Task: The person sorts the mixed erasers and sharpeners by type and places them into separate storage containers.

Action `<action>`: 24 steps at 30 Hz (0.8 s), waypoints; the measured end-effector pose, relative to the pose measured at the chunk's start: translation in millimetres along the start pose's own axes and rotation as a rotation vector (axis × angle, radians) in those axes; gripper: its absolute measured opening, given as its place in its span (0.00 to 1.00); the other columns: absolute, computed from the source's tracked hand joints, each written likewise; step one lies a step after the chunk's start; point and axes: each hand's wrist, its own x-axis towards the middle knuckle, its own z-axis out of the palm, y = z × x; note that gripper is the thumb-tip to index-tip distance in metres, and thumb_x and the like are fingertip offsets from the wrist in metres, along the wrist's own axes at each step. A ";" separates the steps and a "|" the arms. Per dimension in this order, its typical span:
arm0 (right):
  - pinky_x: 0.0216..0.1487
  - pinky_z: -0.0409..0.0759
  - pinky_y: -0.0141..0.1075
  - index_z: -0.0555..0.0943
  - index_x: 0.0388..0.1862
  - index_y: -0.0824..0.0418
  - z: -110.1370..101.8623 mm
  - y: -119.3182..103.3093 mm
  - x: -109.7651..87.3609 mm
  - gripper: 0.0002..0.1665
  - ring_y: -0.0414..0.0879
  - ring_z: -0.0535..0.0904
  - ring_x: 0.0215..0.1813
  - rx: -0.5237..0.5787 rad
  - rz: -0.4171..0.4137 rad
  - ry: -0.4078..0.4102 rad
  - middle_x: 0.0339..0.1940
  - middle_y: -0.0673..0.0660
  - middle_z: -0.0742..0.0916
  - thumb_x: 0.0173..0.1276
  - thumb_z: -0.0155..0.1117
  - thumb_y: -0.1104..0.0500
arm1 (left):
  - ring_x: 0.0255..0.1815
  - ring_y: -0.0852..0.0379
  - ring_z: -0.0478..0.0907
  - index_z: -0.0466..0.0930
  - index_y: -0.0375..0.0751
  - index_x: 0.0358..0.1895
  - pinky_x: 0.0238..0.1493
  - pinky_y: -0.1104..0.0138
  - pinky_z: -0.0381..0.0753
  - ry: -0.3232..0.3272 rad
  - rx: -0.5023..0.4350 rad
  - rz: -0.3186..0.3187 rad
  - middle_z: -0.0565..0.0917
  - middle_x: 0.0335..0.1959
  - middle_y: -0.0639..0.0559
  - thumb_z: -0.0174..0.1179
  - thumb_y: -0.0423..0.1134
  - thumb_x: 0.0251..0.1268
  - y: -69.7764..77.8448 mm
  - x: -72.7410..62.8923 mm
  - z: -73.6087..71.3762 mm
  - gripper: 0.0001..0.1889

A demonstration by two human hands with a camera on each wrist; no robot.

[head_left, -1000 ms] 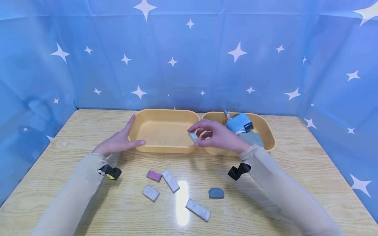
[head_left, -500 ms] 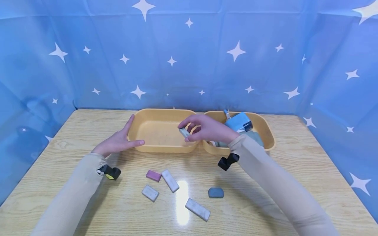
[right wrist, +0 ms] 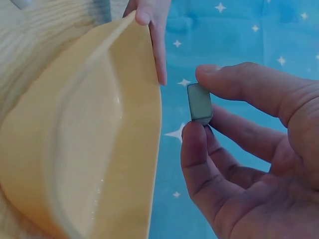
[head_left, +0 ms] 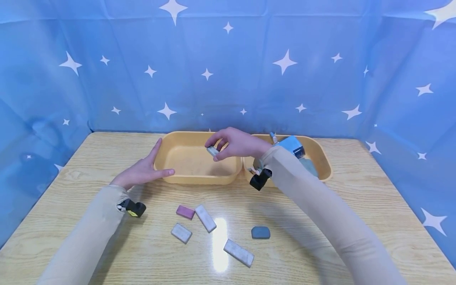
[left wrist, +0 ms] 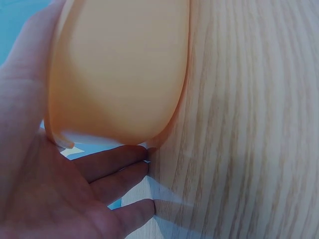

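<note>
My right hand [head_left: 236, 143] pinches a small pale green rectangular block [right wrist: 200, 102] between thumb and fingertips. In the head view it hangs above the right half of a tan plastic bin [head_left: 198, 180]. My left hand [head_left: 142, 170] rests at that bin's left end, fingers straight and spread along the end wall, thumb at the front rim. The left wrist view shows the bin's wall [left wrist: 124, 64] beside these fingers. Nearer on the table lie a pink block [head_left: 185, 212], a long whitish block [head_left: 205, 218], a short whitish block [head_left: 181, 233], a grey-white block [head_left: 239, 253] and a dark blue block [head_left: 261, 232].
A second tan bin [head_left: 325, 166] stands right beside the first. Inside it are a blue box [head_left: 293, 145], a grey-green item [head_left: 309, 166] and other things partly hidden by my right arm. A blue star-patterned cloth [head_left: 228, 87] hangs behind the wooden table [head_left: 124, 253].
My right hand has moved left and slightly upward with the green block, from near the gap between the bins to over the left bin. My left hand has stayed in place.
</note>
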 end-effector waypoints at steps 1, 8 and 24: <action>0.48 0.78 0.40 0.80 0.58 0.59 -1.3 -1.6 2.5 0.24 0.46 0.79 0.49 -0.001 0.009 -0.002 0.52 0.53 0.80 0.62 0.70 0.62 | 0.72 0.29 0.45 0.19 0.53 0.75 0.68 0.40 0.50 0.000 -0.004 -0.001 0.39 0.76 0.30 0.64 0.58 0.59 0.3 0.2 -0.1 0.61; 0.51 0.76 0.39 0.78 0.60 0.64 -9.7 -8.3 22.3 0.26 0.47 0.81 0.47 0.001 0.040 -0.030 0.52 0.54 0.81 0.62 0.69 0.64 | 0.73 0.29 0.45 0.19 0.53 0.75 0.68 0.40 0.49 0.001 -0.011 -0.006 0.39 0.75 0.30 0.64 0.58 0.60 0.6 1.1 0.2 0.61; 0.54 0.75 0.38 0.77 0.62 0.58 -10.6 -14.1 18.7 0.27 0.46 0.78 0.54 -0.052 0.017 -0.096 0.59 0.50 0.78 0.63 0.69 0.58 | 0.72 0.28 0.46 0.20 0.51 0.76 0.66 0.38 0.51 0.009 -0.008 0.020 0.41 0.75 0.29 0.64 0.58 0.59 2.3 -1.1 0.7 0.61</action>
